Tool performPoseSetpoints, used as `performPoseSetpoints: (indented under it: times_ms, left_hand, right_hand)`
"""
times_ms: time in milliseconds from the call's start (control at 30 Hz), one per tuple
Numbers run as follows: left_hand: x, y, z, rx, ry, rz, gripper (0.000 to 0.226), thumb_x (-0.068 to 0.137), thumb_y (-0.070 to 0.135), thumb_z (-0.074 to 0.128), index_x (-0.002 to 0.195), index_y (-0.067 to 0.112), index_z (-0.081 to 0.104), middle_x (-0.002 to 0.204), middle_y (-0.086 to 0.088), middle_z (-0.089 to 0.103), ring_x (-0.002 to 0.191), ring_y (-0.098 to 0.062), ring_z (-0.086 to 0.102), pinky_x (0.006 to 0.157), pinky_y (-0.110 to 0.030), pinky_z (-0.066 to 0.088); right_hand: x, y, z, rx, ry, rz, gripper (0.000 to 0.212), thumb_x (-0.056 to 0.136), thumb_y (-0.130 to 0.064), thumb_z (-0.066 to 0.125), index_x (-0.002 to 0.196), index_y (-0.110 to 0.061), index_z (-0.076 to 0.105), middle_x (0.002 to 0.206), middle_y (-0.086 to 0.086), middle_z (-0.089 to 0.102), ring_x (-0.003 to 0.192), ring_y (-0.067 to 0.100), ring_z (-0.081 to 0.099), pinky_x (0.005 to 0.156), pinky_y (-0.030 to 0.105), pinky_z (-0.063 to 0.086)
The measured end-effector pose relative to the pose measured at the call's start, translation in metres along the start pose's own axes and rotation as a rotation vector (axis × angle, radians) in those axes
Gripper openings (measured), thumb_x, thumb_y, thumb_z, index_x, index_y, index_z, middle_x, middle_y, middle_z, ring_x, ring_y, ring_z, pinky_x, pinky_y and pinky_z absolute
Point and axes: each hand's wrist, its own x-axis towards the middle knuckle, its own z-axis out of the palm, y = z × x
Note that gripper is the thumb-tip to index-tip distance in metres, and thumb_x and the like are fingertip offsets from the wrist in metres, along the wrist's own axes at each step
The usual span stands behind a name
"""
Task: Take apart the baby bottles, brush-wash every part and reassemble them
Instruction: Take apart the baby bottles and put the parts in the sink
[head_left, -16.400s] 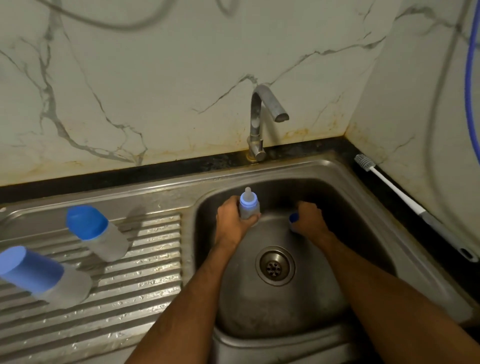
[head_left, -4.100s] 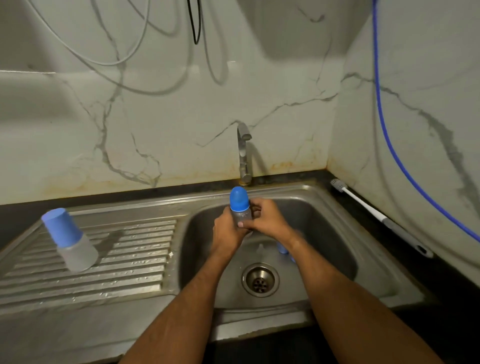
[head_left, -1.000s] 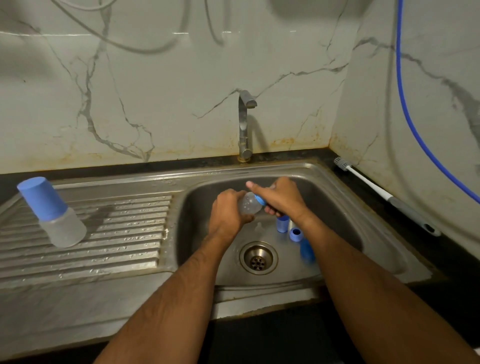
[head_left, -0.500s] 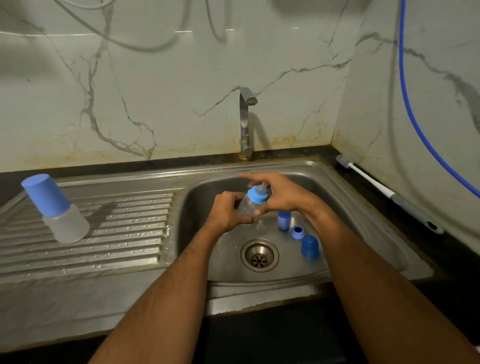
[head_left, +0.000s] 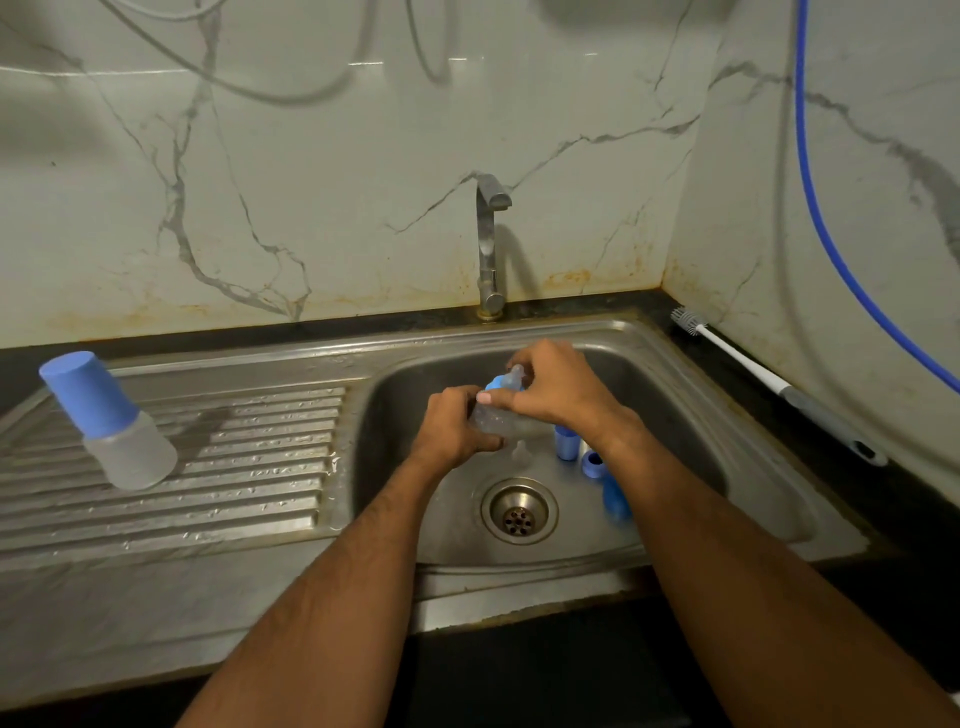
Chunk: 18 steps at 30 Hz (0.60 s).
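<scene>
Over the sink basin (head_left: 691, 447) my left hand (head_left: 452, 428) grips the clear body of a small baby bottle (head_left: 493, 418), tilted with its top to the upper right. My right hand (head_left: 550, 387) curls round the bottle's blue collar and clear teat (head_left: 511, 378). On the basin floor to the right lie loose blue parts: a cap (head_left: 565, 441), a ring (head_left: 592, 464) and a domed cover (head_left: 616, 501). A small clear teat (head_left: 520, 451) lies near the drain. A capped bottle (head_left: 111, 421) stands on the drainboard at the left.
The tap (head_left: 489, 244) rises behind the basin, no water running. A long bottle brush (head_left: 769, 382) lies on the dark counter at the right wall. The drain (head_left: 518, 512) is in the basin's middle. The ribbed drainboard (head_left: 234, 467) is wet. A blue hose (head_left: 831, 218) hangs at the right.
My right hand has shifted up onto the collar and teat and closed round them. The bottle has tilted a little more upright in my left hand.
</scene>
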Motion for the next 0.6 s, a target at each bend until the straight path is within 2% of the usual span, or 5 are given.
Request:
performPoseSetpoints:
  times_ms: [67, 167, 300, 400, 600]
  left_hand:
    - [0.0003, -0.0017, 0.0024, 0.017, -0.001, -0.001, 0.051, 0.065, 0.019, 0.093, 0.110, 0.017, 0.068, 0.097, 0.003, 0.070, 0.089, -0.010, 0.065, 0.080, -0.028, 0.057]
    - [0.0007, -0.0054, 0.0028, 0.024, 0.007, -0.005, 0.058, 0.063, 0.020, 0.094, 0.115, 0.016, 0.068, 0.101, 0.001, 0.072, 0.092, -0.013, 0.066, 0.083, -0.031, 0.057]
    - [0.0020, -0.0060, 0.0021, 0.041, -0.003, 0.026, 0.054, 0.065, 0.020, 0.093, 0.112, 0.015, 0.067, 0.099, 0.002, 0.070, 0.088, -0.013, 0.065, 0.079, -0.032, 0.057]
    - [0.0013, -0.0020, 0.0050, 0.046, -0.010, 0.036, 0.068, 0.067, 0.023, 0.091, 0.126, 0.021, 0.057, 0.113, 0.005, 0.065, 0.099, -0.011, 0.062, 0.086, -0.031, 0.056]
    - [-0.0041, -0.0012, 0.0047, 0.059, -0.088, 0.087, 0.069, 0.070, 0.032, 0.090, 0.130, 0.022, 0.058, 0.118, 0.005, 0.067, 0.104, -0.011, 0.064, 0.093, -0.040, 0.056]
  right_hand:
    - [0.0008, 0.0013, 0.0008, 0.007, -0.030, -0.006, 0.035, 0.080, -0.030, 0.086, 0.110, -0.016, 0.074, 0.102, 0.001, 0.074, 0.090, 0.008, 0.068, 0.070, 0.014, 0.048]
    - [-0.0002, -0.0016, -0.0059, 0.110, -0.171, -0.097, 0.066, 0.078, -0.001, 0.078, 0.140, -0.019, 0.061, 0.133, 0.004, 0.066, 0.123, 0.017, 0.062, 0.095, 0.024, 0.053]
    - [-0.0002, -0.0026, 0.0010, 0.019, -0.049, -0.065, 0.061, 0.076, -0.035, 0.089, 0.130, -0.017, 0.067, 0.125, 0.001, 0.067, 0.115, 0.016, 0.062, 0.090, 0.025, 0.050]
    - [0.0019, -0.0010, 0.0025, 0.039, -0.048, -0.074, 0.040, 0.077, -0.029, 0.088, 0.112, -0.016, 0.074, 0.111, 0.000, 0.071, 0.101, 0.012, 0.064, 0.079, 0.020, 0.050]
    - [0.0030, -0.0005, 0.0028, 0.105, -0.083, -0.084, 0.039, 0.076, -0.019, 0.089, 0.112, -0.014, 0.075, 0.110, 0.000, 0.072, 0.101, 0.012, 0.066, 0.082, 0.020, 0.053]
